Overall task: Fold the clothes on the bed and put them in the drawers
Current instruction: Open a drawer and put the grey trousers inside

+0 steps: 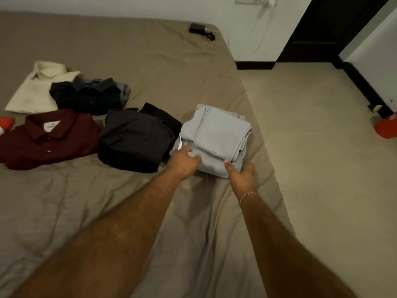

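Both hands' grip pinches folded grey trousers point(214, 136), seemingly layered.

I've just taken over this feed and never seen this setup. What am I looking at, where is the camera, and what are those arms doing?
There is no machine here: these are a person's two bare arms, seen from a wide-angle camera worn on the head, looking forward and down. The surface is a bed with a tan sheet. Several folded clothes lie on it: a cream shirt, a dark navy shirt, a maroon shirt, a black garment and a grey folded garment nearest the bed's right edge. The left hand and the right hand both grip the near edge of the grey garment, thumbs on top. A small dark gadget lies at the far corner. No drawers are in view.
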Demonstrator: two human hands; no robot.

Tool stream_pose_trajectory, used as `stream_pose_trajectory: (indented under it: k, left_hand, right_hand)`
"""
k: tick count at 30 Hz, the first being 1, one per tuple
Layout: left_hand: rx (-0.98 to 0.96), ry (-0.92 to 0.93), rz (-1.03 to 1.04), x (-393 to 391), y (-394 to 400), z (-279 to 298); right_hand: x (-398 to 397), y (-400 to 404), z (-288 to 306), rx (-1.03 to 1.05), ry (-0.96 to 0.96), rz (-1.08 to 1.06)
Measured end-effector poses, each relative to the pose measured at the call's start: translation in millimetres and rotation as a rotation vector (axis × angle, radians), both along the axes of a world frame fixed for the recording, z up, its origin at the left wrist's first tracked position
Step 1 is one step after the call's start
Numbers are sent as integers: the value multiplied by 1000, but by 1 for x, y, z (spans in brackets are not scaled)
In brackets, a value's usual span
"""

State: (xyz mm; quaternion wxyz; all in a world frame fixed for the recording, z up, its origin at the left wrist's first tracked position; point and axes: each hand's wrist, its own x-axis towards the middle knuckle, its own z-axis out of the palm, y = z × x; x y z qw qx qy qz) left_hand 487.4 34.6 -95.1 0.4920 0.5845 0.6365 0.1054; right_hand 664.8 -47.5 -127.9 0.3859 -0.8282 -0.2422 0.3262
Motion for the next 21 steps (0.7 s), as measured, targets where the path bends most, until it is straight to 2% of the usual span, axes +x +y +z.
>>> stream_pose_trajectory:
  k: [3,5,8,11,13,18,21]
  left_hand:
    - [213,275,-212,-1,30,-24]
    - [364,387,-384,1,48,-39]
    - [294,416,-579,22,77,-65]
    - [134,472,-687,37,86,-98]
    - [101,520,-713,41,91,-126]
    - [211,567,-731,43,97,-176]
    - [275,561,-733,45,96,-184]
  right_hand:
    - [16,29,-27,15,-31,-7]
    - [22,43,-46,-23,-36,-17]
    - [36,63,-74,-93,-19,-43]
    - [43,75,-94,-144,169,-107]
    - [42,83,-112,-136,273,-149]
    - [46,97,-159,-197,224,-170]
    - [50,103,-167,-151,297,-178]
